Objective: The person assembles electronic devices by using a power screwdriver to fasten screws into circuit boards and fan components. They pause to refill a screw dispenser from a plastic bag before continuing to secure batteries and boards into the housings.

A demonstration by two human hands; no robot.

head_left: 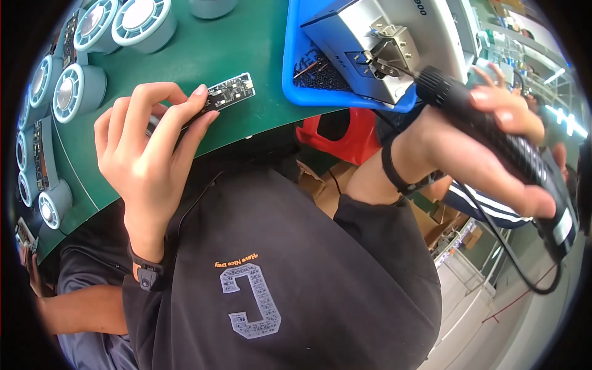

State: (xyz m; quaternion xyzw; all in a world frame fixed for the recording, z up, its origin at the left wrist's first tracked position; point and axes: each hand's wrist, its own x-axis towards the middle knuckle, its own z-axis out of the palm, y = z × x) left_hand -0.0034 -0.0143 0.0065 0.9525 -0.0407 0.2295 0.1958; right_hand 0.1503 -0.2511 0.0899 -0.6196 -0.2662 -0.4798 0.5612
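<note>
My left hand (147,139) pinches a small black circuit board (232,90) between thumb and fingers, holding it over the green table near its front edge. Part of the board is hidden by the fingers. On the right, my right hand (459,145) is wrapped around a black corded electric screwdriver (484,120). The screwdriver's thin bit points left to the outlet of a silver screw feeder (364,61); whether it touches a screw is too small to tell. The feeder stands in a blue tray (296,92) that also holds many loose black screws (320,77).
Several round light-blue housings (73,92) with ribbed rims stand on the green table (240,37) at the left, some next to circuit boards (42,154). A red stool (345,135) is below the table edge. Another person's forearm (86,311) shows at lower left.
</note>
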